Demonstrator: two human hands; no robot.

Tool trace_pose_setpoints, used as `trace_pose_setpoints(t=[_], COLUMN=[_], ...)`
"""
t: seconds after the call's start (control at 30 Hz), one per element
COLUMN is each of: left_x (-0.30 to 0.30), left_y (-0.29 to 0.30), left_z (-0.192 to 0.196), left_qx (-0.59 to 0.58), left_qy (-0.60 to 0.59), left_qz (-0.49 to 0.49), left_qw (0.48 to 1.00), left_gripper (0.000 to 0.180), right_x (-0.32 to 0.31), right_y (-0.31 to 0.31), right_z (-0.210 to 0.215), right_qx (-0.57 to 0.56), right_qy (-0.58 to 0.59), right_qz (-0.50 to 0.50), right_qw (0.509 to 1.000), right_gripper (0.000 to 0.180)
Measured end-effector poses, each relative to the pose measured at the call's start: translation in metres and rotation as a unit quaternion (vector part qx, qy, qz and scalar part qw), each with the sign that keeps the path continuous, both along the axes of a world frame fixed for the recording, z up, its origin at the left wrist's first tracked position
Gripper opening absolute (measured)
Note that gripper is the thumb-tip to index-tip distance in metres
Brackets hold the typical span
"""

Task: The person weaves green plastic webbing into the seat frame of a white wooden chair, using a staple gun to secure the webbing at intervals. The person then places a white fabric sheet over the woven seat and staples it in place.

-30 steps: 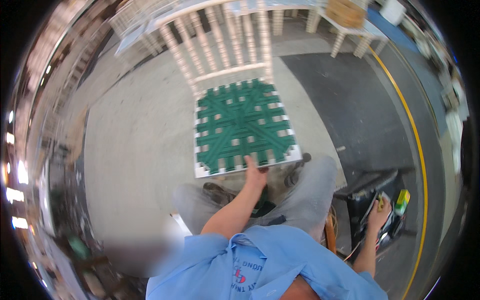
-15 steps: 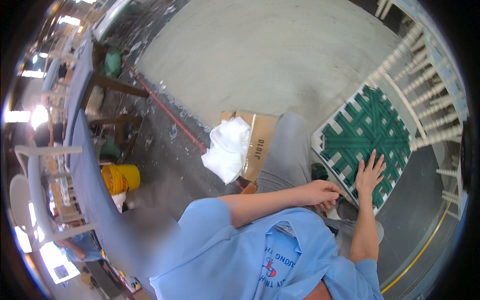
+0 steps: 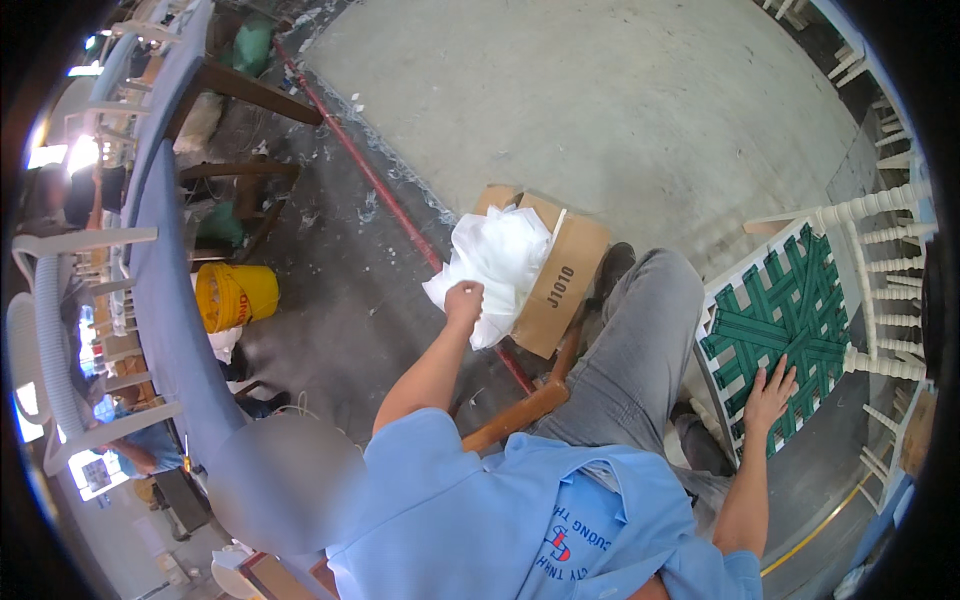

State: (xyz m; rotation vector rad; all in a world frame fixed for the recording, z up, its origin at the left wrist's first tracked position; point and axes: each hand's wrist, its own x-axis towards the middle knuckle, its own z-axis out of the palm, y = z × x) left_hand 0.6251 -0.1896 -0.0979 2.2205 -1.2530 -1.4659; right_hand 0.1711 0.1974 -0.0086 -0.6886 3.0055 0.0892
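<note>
My right hand [image 3: 768, 398] lies flat with spread fingers on the green woven webbing [image 3: 790, 335] of a chair seat with a white frame. The chair is tipped, its pale turned legs [image 3: 895, 215] pointing right. My left hand [image 3: 464, 303] is reached out to the left, fingers curled at the near edge of a pile of thin white sheets [image 3: 505, 250]. It appears to pinch a sheet, though the fingertips are partly hidden. The sheets sit in an open cardboard box [image 3: 565, 290] in front of me.
A brown wooden bar [image 3: 515, 415] runs beside my leg, near the box. To the left are a yellow bucket [image 3: 245, 295] and a long blue-covered table [image 3: 160, 280] with wooden legs. A red pipe-like line [image 3: 365, 170] crosses the floor. More pale chair parts [image 3: 885, 445] stand at the right.
My left hand has left the seat's near edge and reached left to the white sheets. My right hand stays on the webbing. The view has shifted, showing more of my leg and the brown bar.
</note>
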Motion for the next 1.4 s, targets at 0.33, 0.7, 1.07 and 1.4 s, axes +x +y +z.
trace_pose_setpoints(t=[0.33, 0.7, 1.07, 1.4], left_x=[-0.05, -0.041, 0.0, -0.05], left_y=[-0.088, -0.115, 0.104, 0.015], left_z=[-0.05, -0.057, 0.056, 0.192], left_qx=[-0.251, -0.339, -0.149, -0.263], left_qy=[-0.248, -0.275, -0.034, 0.203], left_qz=[-0.253, -0.479, -0.613, -0.284], left_qw=[0.901, 0.761, 0.775, 0.9], left_gripper=[0.045, 0.012, 0.019, 0.016], right_x=[0.015, 0.015, 0.021, 0.0], right_y=[-0.01, -0.021, -0.01, -0.016], right_z=[0.005, 0.011, -0.006, 0.029], right_qx=[-0.031, -0.042, -0.024, -0.129], right_qy=[-0.029, -0.041, 0.007, -0.148], right_qz=[0.042, 0.052, 0.01, 0.017], right_qw=[0.998, 0.997, 1.0, 0.98], right_gripper=[0.058, 0.056, 0.057, 0.055])
